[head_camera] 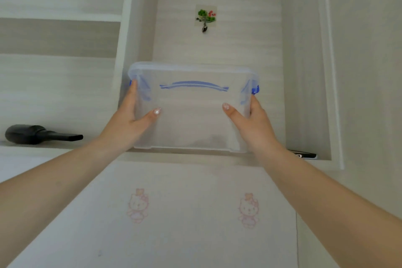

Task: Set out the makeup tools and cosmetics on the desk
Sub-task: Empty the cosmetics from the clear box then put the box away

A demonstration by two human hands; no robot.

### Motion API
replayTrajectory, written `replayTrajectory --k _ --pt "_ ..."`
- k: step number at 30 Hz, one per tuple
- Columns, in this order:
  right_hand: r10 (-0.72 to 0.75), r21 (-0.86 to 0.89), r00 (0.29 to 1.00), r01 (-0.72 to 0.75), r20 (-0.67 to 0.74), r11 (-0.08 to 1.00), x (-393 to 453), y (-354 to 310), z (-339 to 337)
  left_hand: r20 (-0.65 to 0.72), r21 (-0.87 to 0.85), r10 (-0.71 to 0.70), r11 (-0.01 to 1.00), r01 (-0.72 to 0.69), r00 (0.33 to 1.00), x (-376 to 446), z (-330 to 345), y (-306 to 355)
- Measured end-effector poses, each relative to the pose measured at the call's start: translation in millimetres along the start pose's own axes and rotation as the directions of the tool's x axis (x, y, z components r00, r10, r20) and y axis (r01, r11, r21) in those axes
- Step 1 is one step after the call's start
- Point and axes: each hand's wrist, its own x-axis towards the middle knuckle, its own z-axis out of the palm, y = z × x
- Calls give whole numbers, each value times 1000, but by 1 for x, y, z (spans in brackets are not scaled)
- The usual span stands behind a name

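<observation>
Clear plastic box [191, 113], lid on, gripped at both ends by left [132, 119] and right hands [250, 124], alcove walls close beside.

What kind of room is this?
Probably a bedroom or dressing nook at home: a pale wood desk with built-in shelves, a black hair dryer on the ledge, and a flower hook on the back panel. Both hands hold a clear box.

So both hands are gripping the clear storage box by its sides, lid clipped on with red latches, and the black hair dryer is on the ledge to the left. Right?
Nearly. The head view shows the latches are blue, not red. Otherwise yes: left hand and right hand grip the clear storage box by its sides, lid on, black hair dryer on the ledge to the left.
</observation>
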Motion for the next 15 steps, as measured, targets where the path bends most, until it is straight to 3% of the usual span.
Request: replayTrajectory --k 11,15 --pt "-6 -88 1000 7 17 996 15 31 20 -24 -53 67 996 -68 997 2 15 -27" --pt "-29 -93 998 34 59 995 16 33 18 -59 -70 12 997 -16 998 0 13 -33"
